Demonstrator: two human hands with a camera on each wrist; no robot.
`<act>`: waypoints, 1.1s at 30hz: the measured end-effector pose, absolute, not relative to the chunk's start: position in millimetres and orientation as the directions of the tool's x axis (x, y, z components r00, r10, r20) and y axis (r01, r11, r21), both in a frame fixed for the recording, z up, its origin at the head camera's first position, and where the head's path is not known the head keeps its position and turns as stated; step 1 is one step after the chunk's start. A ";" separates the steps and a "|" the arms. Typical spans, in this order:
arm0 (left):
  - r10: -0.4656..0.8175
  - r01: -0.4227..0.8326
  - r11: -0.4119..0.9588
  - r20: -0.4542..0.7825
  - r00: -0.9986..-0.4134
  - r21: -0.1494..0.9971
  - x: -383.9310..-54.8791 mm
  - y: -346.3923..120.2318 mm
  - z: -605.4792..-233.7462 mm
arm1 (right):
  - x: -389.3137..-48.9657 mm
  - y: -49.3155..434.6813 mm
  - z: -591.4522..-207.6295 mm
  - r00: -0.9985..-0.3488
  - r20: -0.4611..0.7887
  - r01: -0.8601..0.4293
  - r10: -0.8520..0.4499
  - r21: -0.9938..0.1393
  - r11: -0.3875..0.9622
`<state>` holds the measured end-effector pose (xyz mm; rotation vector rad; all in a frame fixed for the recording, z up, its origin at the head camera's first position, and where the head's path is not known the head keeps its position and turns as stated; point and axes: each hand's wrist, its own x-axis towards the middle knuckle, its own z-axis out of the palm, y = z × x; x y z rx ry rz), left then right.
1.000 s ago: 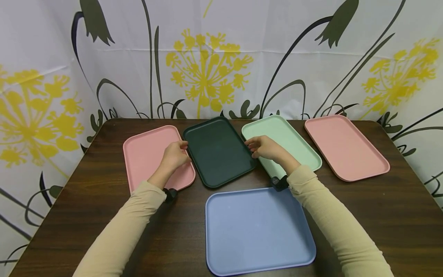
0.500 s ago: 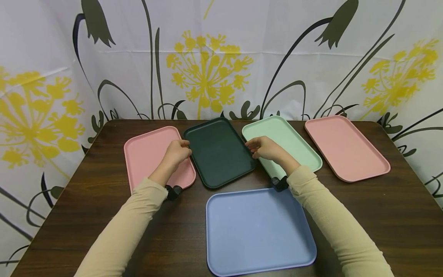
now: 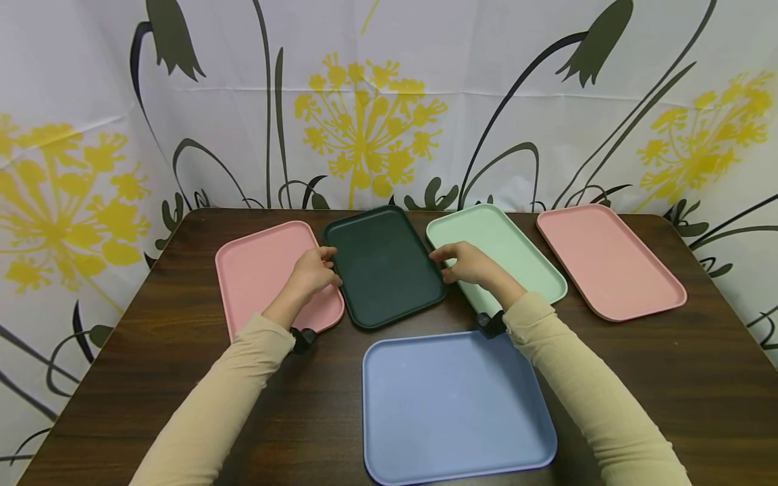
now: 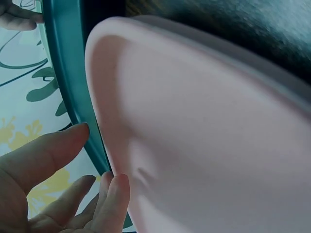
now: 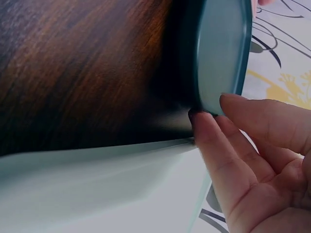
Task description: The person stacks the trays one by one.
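Observation:
A dark green tray (image 3: 389, 266) lies on the table, its long edges between my hands. My left hand (image 3: 312, 273) is over the right edge of the left pink tray (image 3: 261, 263), its fingertips at the green tray's left edge. In the left wrist view its fingers (image 4: 53, 150) are spread apart near the seam between the two trays. My right hand (image 3: 471, 263) is above the mint green tray (image 3: 504, 236), fingertips at the dark tray's right edge. In the right wrist view the thumb and fingers (image 5: 218, 150) stand apart by the dark tray's corner.
A blue tray (image 3: 458, 412) lies nearer on the brown wooden table (image 3: 292, 412). Another pink tray (image 3: 610, 263) lies at the far right. Behind the table hangs a white floral cloth (image 3: 389, 34).
The fingers of my left hand have spread wider, and those of my right hand have parted a little. The dark green tray has shifted very slightly; the other trays stay put.

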<state>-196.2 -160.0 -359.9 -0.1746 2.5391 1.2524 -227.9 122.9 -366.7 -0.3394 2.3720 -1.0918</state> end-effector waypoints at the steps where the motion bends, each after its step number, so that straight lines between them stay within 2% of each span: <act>1: 0.023 -0.238 0.617 -0.319 -0.947 0.750 -196.3 -160.5 -360.5 | -228.0 123.1 -367.6 -0.841 -0.344 -0.004 -0.418 -0.768 0.641; 6: 0.017 -0.231 0.634 -0.312 -0.950 0.738 -197.1 -162.3 -363.3 | -227.6 122.4 -370.6 -0.837 -0.348 0.005 -0.422 -0.777 0.630; 14: 0.023 -0.246 0.644 -0.339 -0.941 0.724 -199.8 -167.0 -364.5 | -224.5 117.6 -369.1 -0.839 -0.329 -0.054 -0.433 -0.742 0.668; 33: 0.024 -0.250 0.642 -0.345 -0.938 0.724 -205.5 -171.6 -364.5 | -224.0 113.3 -372.2 -0.837 -0.341 -0.054 -0.428 -0.727 0.685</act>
